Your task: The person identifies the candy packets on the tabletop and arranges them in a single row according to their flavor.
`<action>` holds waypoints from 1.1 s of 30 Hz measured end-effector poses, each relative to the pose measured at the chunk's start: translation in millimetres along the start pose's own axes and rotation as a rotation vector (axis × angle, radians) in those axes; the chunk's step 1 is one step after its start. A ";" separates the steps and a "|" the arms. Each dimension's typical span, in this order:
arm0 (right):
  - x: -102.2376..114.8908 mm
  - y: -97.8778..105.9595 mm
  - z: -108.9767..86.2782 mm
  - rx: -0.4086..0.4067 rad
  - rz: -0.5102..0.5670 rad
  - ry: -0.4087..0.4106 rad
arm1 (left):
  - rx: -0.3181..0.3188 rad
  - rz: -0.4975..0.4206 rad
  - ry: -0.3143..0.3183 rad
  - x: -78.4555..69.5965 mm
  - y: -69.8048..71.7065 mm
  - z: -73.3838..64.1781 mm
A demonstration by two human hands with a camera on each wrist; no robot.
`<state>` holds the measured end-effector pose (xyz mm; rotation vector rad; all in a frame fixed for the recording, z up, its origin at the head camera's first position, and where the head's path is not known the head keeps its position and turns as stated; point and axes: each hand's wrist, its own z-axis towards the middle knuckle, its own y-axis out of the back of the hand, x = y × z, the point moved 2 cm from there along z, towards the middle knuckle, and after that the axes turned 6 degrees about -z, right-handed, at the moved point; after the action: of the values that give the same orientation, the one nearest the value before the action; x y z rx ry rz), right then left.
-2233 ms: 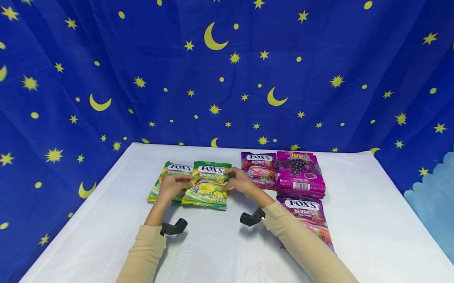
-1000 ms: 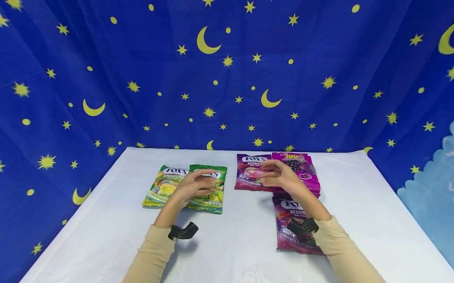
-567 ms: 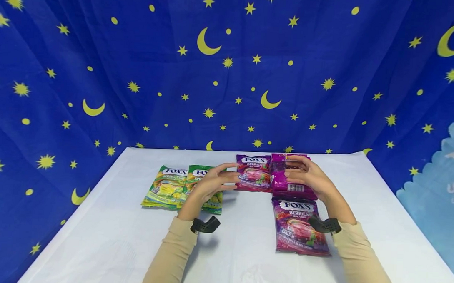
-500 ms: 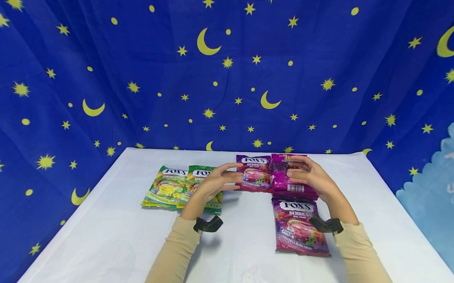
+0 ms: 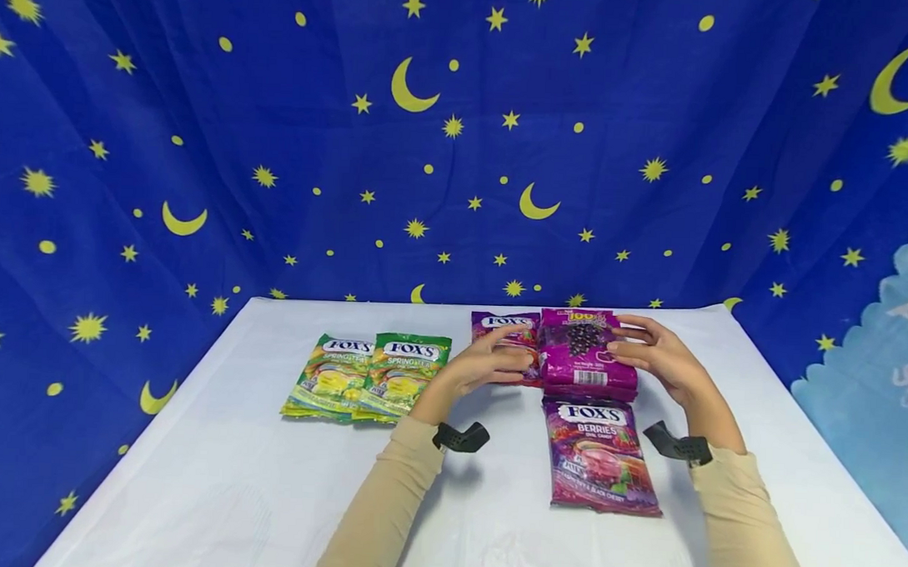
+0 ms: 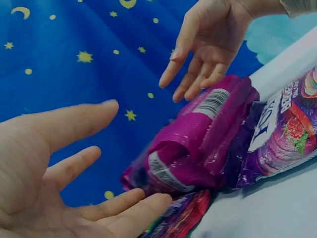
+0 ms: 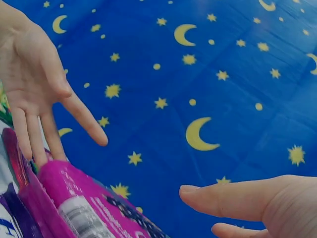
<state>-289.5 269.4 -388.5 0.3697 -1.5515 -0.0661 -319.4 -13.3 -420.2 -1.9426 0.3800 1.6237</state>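
A magenta candy bag with a dark grape picture and a barcode lies at the back right, apparently on top of another magenta bag. My left hand hovers over the purple Fox's Berries bag on its left side, fingers spread and partly hiding it. On the other side my right hand is held with fingers extended by the magenta bag's right edge. Both palms face each other across the magenta bag in the left wrist view, and neither hand grips anything. Whether fingertips touch the bag, I cannot tell.
A second Fox's Berries bag lies in front of the magenta bag. Two green Fox's Spring Tea bags, a left one and a right one, overlap at the left. A blue star-and-moon curtain stands behind the white table.
Both hands have left the green bags and moved right. The left hand has gone over to the back Berries bag, the right hand to the magenta bag's right side. The bags lie as before.
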 end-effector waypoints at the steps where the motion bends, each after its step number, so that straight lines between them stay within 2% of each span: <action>1: -1.7 1.4 0.2 0.003 0.010 -0.006 | 0.003 0.001 0.015 0.0 -2.3 2.9; 6: -8.0 5.8 1.0 -0.018 0.031 -0.044 | -0.022 0.021 0.069 1.2 -8.7 13.7; 13: -20.6 12.6 1.9 -0.052 -0.048 -0.117 | -0.112 -0.006 0.100 4.9 -12.5 22.2; 18: -38.9 12.6 5.6 0.008 -0.072 -0.232 | -0.121 0.041 0.120 7.0 -17.8 24.9; 23: -50.1 12.5 8.4 0.071 0.009 -0.277 | -0.137 0.067 0.123 11.9 -20.3 27.1; 33: -49.1 15.9 5.6 0.097 0.218 -0.303 | -0.133 -0.027 0.086 20.9 -22.8 28.0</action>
<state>-299.5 296.8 -431.5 0.2734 -1.8913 0.1286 -324.6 24.3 -437.5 -2.1122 0.2838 1.5878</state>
